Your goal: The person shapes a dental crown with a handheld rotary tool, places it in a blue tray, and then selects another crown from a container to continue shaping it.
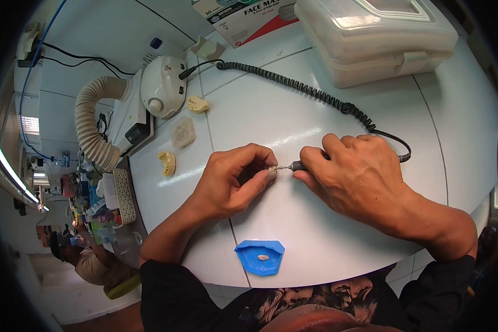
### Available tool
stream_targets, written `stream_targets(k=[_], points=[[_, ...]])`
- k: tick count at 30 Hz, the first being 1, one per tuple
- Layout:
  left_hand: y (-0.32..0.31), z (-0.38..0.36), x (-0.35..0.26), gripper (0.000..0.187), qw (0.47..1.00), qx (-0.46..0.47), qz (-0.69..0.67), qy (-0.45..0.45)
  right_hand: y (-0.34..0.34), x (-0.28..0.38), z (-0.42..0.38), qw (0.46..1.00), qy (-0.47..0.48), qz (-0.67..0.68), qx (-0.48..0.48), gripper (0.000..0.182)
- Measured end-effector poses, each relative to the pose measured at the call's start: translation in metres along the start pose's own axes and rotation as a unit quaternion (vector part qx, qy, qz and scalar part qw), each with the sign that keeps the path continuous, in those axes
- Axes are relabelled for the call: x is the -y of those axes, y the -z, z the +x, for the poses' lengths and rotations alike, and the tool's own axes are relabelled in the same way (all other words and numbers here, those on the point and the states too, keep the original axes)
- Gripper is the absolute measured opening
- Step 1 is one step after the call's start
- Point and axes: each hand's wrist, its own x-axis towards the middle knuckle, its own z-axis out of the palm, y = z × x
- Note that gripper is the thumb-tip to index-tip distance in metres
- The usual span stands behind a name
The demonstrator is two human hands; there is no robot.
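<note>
My left hand is closed, with thumb and fingertips pinching a small tooth-coloured dental piece. Most of that piece is hidden by the fingertips. In my right hand is a dark rotary handpiece, its thin metal bur pointing left and meeting or nearly meeting the small piece. A coiled black cord loops from behind my right hand to a white control unit. Below my hands, near the table's front edge, a blue tray holds one small whitish piece.
Two yellowish dental casts, one nearer and one farther, lie left of my hands beside a translucent small box. A ribbed hose curves at left. Behind are a mask box and a plastic case. Another person sits far left.
</note>
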Motion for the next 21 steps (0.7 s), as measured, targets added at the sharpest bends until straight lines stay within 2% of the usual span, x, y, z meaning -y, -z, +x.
stream_targets(k=[14, 17, 21], points=[[-0.0005, -0.0032, 0.001, 0.011, 1.0, 0.002, -0.019, 0.024, -0.0018, -0.0009, -0.0013, 0.999, -0.029, 0.005, 0.021, 0.035], [-0.001, -0.003, 0.0038, 0.012, 1.0, -0.01, -0.022, 0.02, -0.0033, -0.0021, -0.0011, 1.0, -0.009, 0.011, -0.013, 0.04], [-0.0016, -0.0022, 0.0041, 0.012, 1.0, -0.011, -0.02, 0.018, -0.0044, -0.0011, -0.001, 1.0, -0.013, 0.005, 0.0, 0.038]])
